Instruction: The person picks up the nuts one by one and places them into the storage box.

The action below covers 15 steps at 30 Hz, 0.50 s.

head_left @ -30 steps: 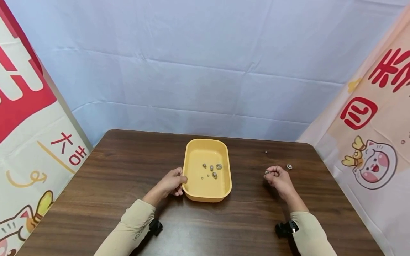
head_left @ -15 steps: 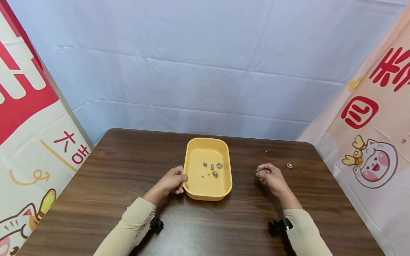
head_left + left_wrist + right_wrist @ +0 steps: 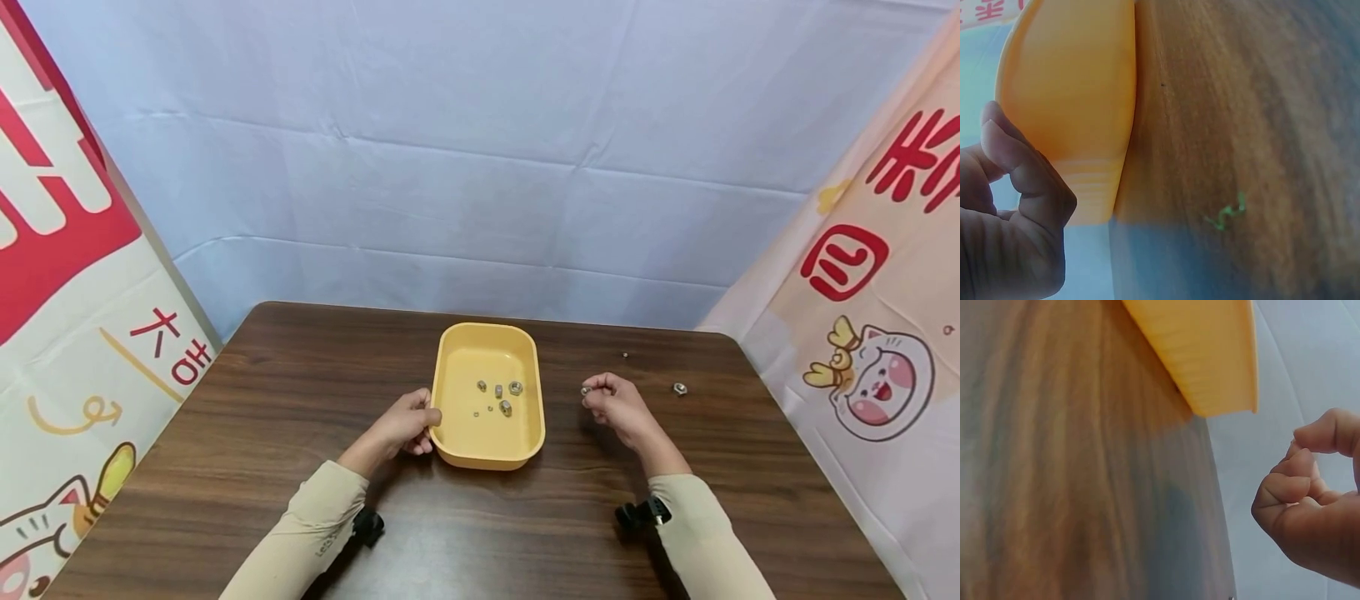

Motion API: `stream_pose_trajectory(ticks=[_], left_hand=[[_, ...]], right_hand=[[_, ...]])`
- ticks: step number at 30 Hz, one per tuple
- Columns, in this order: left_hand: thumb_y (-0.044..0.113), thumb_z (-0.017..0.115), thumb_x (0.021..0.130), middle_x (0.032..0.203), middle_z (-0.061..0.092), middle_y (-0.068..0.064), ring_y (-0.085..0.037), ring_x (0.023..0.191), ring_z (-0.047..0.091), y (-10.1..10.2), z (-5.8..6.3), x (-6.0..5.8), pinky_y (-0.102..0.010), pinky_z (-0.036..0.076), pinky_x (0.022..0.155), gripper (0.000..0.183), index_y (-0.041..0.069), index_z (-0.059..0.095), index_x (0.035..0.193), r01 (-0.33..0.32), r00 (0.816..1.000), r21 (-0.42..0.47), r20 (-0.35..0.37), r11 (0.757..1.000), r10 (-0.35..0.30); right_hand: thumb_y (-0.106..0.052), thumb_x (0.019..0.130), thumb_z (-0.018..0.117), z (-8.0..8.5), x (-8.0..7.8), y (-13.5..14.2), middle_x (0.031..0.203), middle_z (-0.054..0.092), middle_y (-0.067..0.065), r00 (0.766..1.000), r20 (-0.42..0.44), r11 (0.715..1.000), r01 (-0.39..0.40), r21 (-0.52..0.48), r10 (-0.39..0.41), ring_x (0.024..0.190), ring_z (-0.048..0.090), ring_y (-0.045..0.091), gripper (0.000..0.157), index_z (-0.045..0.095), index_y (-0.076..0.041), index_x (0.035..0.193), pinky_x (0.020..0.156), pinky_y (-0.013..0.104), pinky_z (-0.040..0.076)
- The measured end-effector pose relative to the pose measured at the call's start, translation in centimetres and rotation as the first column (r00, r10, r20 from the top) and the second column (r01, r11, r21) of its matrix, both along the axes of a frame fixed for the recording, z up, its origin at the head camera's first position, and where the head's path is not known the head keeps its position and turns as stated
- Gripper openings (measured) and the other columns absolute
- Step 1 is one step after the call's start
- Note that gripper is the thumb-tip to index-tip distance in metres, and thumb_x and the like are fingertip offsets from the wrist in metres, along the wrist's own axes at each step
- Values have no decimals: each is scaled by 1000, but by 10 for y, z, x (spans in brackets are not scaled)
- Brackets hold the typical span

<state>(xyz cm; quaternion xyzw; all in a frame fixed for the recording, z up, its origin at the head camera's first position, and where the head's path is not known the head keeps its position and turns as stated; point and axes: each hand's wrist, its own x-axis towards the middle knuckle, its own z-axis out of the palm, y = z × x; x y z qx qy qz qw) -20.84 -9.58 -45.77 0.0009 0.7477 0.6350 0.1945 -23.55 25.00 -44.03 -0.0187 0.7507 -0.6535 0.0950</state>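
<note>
A yellow rectangular tray (image 3: 487, 451) stands on the dark wood table, with several metal nuts of different sizes inside, among them a larger nut (image 3: 515, 387). My left hand (image 3: 403, 423) grips the tray's left rim, thumb over the edge and fingers curled outside it; the left wrist view shows the same hand (image 3: 1025, 206) against the tray wall. To the right of the tray, my right hand (image 3: 617, 406) pinches a small metal nut (image 3: 586, 391) between thumb and fingertips, above the table. In the right wrist view the right hand (image 3: 1316, 494) hides most of what it holds.
A metal nut (image 3: 679, 389) lies on the table right of my right hand. A tiny nut (image 3: 626, 355) lies farther back. The table (image 3: 315, 358) ends at a pale blue cloth (image 3: 450, 167), with printed banners on both sides.
My right hand has moved left toward the tray, carrying the pinched nut. The left hand keeps its grip on the rim, and the tray stays in place.
</note>
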Motion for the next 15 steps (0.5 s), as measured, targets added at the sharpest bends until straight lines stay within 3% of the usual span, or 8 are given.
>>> stream_pose_trajectory(ticks=[15], left_hand=[[2, 49, 77, 52, 48, -8, -13, 37, 50, 1, 0, -2, -22, 41, 33, 11, 5, 38, 80, -6, 1000, 5, 12, 1000, 6]], right_hand=[[5, 81, 54, 25, -15, -27, 75, 49, 4, 991, -25, 990, -134, 48, 135, 58, 41, 13, 31, 44, 13, 109, 53, 26, 37]])
